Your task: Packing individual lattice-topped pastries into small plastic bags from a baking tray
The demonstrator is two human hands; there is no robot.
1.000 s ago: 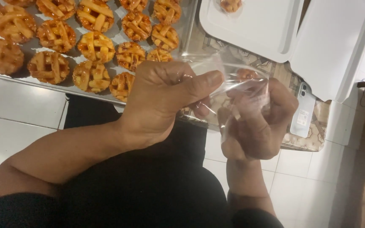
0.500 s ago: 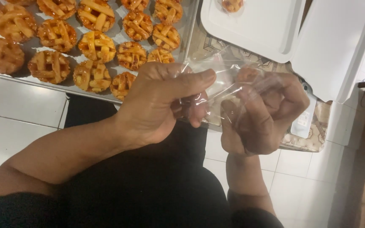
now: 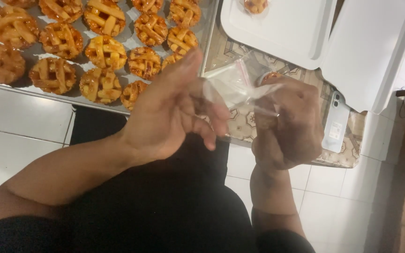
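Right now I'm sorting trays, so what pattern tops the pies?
A golden-brown lattice of crossed pastry strips tops the pies, seen in the head view.
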